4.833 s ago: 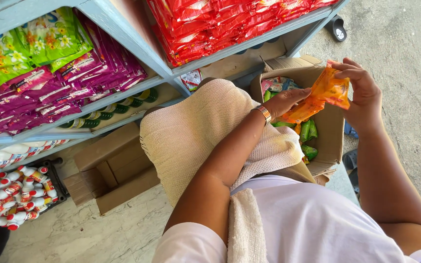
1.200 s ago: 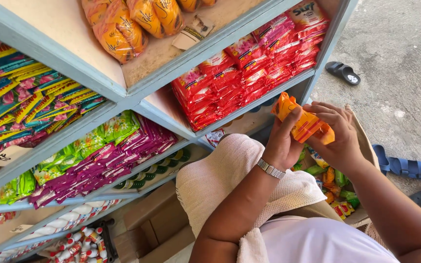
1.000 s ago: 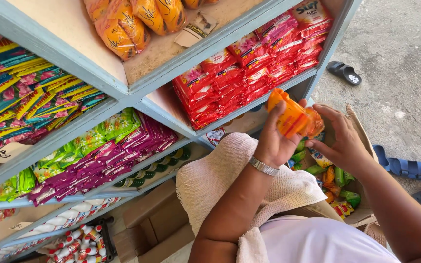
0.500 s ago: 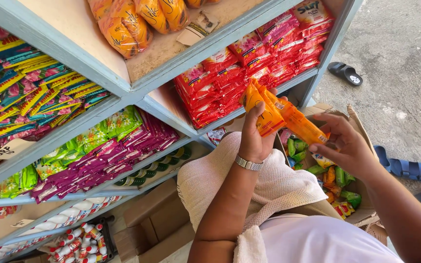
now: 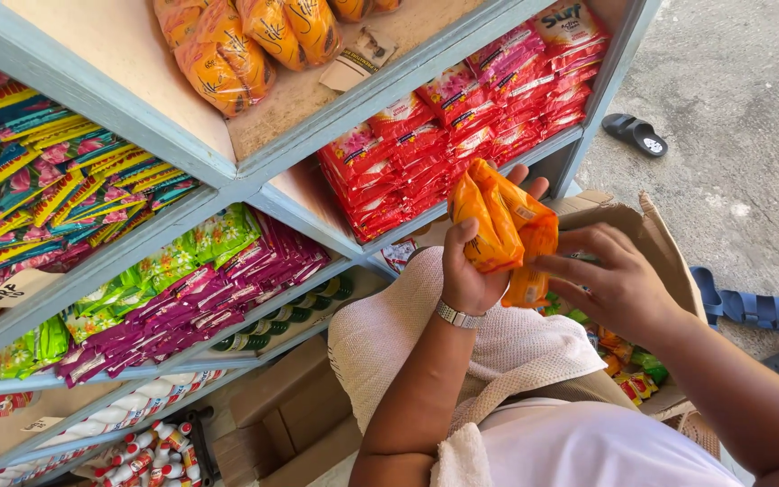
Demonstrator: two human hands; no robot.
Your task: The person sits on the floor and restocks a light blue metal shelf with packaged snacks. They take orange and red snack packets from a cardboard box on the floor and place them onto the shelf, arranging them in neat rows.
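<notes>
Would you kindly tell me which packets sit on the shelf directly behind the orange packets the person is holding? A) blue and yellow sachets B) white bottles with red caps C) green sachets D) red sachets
D: the left hand and right hand hold the orange packets in front of the shelf stacked with red sachets.

Bright orange packets (image 5: pixel 502 225) are seen before rows of red sachets (image 5: pixel 462 117). Purple sachets (image 5: pixel 200 307) and flowered green ones (image 5: pixel 196 243) are shown on pale blue shelving (image 5: pixel 254 180).
</notes>
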